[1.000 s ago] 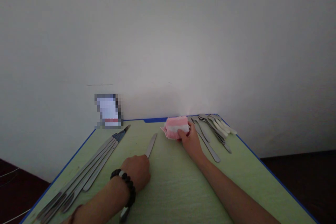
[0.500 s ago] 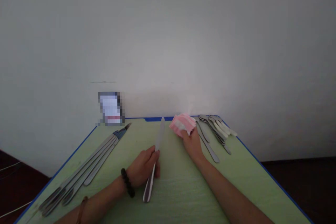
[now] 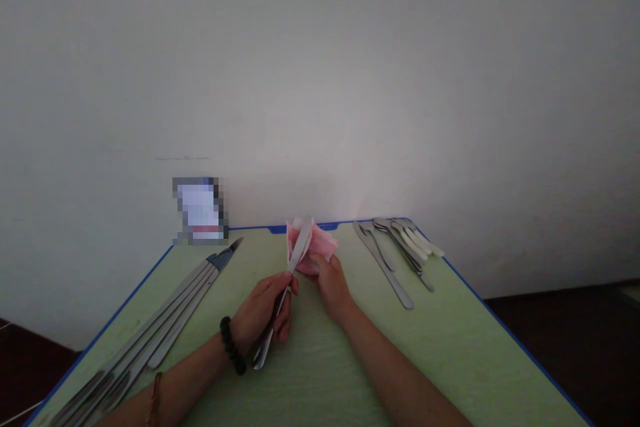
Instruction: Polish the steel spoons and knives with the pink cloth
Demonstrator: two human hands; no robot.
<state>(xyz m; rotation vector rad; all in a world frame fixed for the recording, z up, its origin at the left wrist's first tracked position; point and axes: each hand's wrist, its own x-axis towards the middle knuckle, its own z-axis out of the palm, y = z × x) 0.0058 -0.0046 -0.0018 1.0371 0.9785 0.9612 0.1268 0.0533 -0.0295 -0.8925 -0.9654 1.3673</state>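
At centre, the left hand [image 3: 263, 307] grips a knife [image 3: 301, 245] while the right [image 3: 331, 282] pinches a pink cloth [image 3: 324, 244]; thin folds could let the edge nick fingers.

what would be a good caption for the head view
Left hand holding a knife against a pink cloth in the right hand, cutlery on both sides of the table

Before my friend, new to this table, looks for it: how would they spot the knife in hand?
Against the wall stands a green table. Over its middle, the left hand, with dark beads at the wrist, grips the knife, its blade against the pink cloth in the right hand. It alone is held; the other cutlery lies to either side.
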